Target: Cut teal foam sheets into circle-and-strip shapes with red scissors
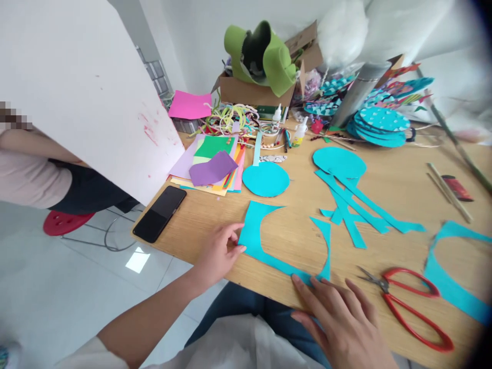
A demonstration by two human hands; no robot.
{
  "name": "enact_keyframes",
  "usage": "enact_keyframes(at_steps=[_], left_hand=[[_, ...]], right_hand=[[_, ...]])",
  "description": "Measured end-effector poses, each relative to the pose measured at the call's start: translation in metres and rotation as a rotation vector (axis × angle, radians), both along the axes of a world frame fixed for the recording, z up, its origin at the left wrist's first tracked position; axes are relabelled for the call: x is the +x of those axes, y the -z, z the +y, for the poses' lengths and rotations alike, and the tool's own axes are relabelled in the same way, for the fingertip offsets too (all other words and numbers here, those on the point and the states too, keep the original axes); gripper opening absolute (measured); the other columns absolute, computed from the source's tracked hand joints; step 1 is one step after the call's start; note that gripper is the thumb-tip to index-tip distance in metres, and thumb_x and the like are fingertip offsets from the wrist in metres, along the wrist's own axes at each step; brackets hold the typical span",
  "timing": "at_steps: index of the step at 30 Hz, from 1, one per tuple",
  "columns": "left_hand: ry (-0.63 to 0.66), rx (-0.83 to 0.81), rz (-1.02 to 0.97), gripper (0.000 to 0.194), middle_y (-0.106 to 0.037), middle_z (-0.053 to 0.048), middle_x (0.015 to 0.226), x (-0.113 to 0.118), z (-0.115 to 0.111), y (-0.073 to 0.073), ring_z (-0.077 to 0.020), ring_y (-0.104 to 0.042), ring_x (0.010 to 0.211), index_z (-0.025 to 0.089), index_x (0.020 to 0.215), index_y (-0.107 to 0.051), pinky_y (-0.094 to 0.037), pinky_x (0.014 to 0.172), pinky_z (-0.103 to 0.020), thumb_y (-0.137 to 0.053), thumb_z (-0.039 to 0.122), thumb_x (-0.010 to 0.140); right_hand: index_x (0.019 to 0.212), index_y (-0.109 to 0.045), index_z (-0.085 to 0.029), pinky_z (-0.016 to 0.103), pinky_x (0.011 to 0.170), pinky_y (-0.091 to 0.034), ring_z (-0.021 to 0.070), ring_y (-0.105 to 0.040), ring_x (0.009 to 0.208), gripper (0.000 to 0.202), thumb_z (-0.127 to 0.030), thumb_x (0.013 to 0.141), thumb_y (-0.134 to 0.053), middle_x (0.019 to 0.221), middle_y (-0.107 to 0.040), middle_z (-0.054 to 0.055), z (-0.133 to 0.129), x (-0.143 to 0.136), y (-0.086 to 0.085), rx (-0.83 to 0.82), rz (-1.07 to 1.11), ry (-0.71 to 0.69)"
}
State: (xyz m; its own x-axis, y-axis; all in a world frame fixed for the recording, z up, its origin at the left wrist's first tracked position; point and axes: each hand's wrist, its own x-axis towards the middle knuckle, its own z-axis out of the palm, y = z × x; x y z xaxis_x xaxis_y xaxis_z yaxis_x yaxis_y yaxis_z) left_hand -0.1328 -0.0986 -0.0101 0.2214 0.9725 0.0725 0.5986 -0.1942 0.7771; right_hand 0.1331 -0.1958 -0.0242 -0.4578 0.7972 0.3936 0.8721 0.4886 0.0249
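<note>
Cardboard box (242, 95) — green felt (234, 45) atop; blue paper offcut (251, 220) long axis crosswise, gap facing away — left hand (216, 252) half-curled at edge, hold unclear; right hand (342, 313) spread, touching

1 red stool (69, 222) stands nr wood tbl (395, 182), tiled flr (103, 287), wall (188, 38) prob wht.

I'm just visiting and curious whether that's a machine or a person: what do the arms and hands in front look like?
They're a person's. The left hand and right hand are ungloved, five-fingered, with no rings, cables or markings visible. The left forearm is slim and bare, ending in a loose whitish sleeve. The right sleeve is out of view.
</note>
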Motion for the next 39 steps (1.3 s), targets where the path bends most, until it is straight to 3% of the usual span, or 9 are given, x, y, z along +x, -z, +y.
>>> enact_keyframes(at_steps=[8, 12, 15, 22, 28, 39], left_hand=[[0.059, 0.039, 0.154, 0.036, -0.059, 0.000, 0.080, 0.005, 0.005, -0.007, -0.0168, -0.055, 0.083, 0.019, 0.114, -0.052, -0.044, 0.077, -0.030, -0.059, 0.011, 0.079], [0.080, 0.014, 0.202, 0.012, -0.057, 0.000, 0.073, 0.002, 0.009, -0.010, -0.0165, -0.052, 0.077, 0.017, 0.078, -0.055, -0.040, 0.070, -0.028, -0.066, 0.020, 0.077], [0.132, -0.025, 0.215, 0.028, -0.055, 0.001, 0.065, 0.000, 0.013, -0.013, -0.0166, -0.049, 0.075, 0.018, 0.060, -0.045, -0.036, 0.065, -0.026, -0.067, 0.025, 0.077], [0.171, 0.058, 0.299, 0.030, -0.050, 0.002, 0.062, 0.002, 0.017, -0.012, -0.0155, -0.047, 0.072, 0.018, 0.060, -0.040, -0.032, 0.064, -0.026, -0.062, 0.023, 0.081], [0.231, 0.133, 0.431, 0.024, -0.056, 0.001, 0.068, 0.005, 0.020, -0.014, -0.0154, -0.048, 0.071, 0.019, 0.066, -0.045, -0.030, 0.062, -0.027, -0.057, 0.025, 0.085], [0.248, 0.150, 0.552, 0.013, -0.061, -0.001, 0.078, 0.008, 0.017, -0.017, -0.0189, -0.053, 0.081, 0.019, 0.077, -0.051, -0.037, 0.069, -0.030, -0.054, 0.025, 0.088]], right_hand=[[0.127, -0.057, -0.026, 0.049, 0.093, -0.037, 0.0249, -0.061, 0.090, 0.037, -0.037, 0.092, -0.052, 0.098, -0.068, 0.006, 0.001, 0.001, -0.002, 0.016, -0.046, -0.015], [0.128, -0.057, -0.028, 0.048, 0.093, -0.037, 0.0245, -0.061, 0.089, 0.039, -0.039, 0.091, -0.053, 0.098, -0.068, 0.006, 0.001, 0.003, 0.003, 0.037, -0.051, -0.017], [0.125, -0.059, -0.027, 0.048, 0.092, -0.037, 0.0252, -0.061, 0.088, 0.037, -0.039, 0.091, -0.053, 0.097, -0.068, 0.006, 0.002, 0.003, 0.004, 0.057, -0.044, -0.024], [0.126, -0.058, -0.026, 0.047, 0.093, -0.037, 0.0252, -0.062, 0.088, 0.041, -0.042, 0.088, -0.057, 0.097, -0.069, 0.006, 0.004, 0.007, 0.009, 0.093, -0.074, -0.055], [0.124, -0.059, -0.027, 0.046, 0.092, -0.039, 0.0236, -0.063, 0.086, 0.043, -0.050, 0.088, -0.055, 0.098, -0.070, 0.005, 0.004, 0.008, 0.011, 0.100, -0.093, -0.037], [0.126, -0.057, -0.028, 0.047, 0.090, -0.039, 0.0243, -0.062, 0.088, 0.041, -0.046, 0.091, -0.049, 0.098, -0.070, 0.005, 0.002, 0.007, 0.007, 0.070, -0.084, -0.032]])
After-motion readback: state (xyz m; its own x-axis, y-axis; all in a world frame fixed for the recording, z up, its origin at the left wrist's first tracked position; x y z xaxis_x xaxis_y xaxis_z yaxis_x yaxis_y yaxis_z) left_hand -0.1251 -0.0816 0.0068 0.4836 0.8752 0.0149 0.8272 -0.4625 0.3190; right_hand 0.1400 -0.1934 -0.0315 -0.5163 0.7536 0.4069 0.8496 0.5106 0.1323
